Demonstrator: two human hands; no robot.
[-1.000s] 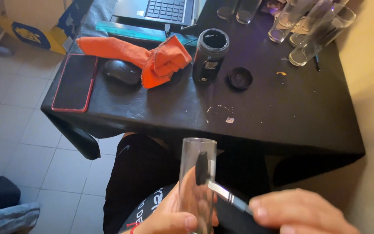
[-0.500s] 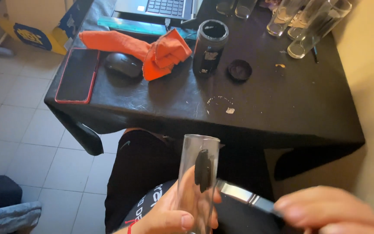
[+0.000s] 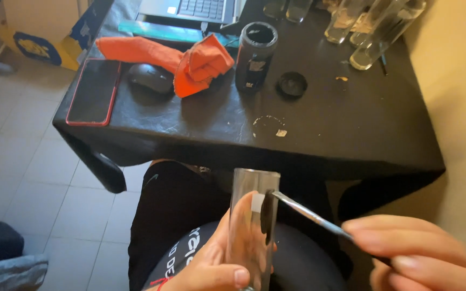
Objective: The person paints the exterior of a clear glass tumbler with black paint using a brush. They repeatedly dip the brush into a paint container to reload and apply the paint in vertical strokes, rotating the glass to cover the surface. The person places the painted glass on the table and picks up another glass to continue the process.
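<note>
the left hand (image 3: 211,264) is closed round a clear glass (image 3: 253,226), thumb across the front near the base, holding it upright over the lap, below the near edge of the table (image 3: 351,129). the right hand (image 3: 422,253) is pinched shut on a thin brush (image 3: 308,215), fingers together along the handle, its tip touching the glass just under the rim.

as for progress: one black stripe runs down the side of the glass beside a small pale patch; the rest of the wall looks bare, so the painting seems barely begun, though the far side is hidden.

on the table an open black paint jar (image 3: 255,54) stands with its lid (image 3: 292,84) beside it. left of it lie an orange cloth (image 3: 190,59), a mouse (image 3: 151,78) and a phone (image 3: 94,91). more clear glasses (image 3: 370,27) stand at the far right corner, unpainted as far as i can tell.
</note>
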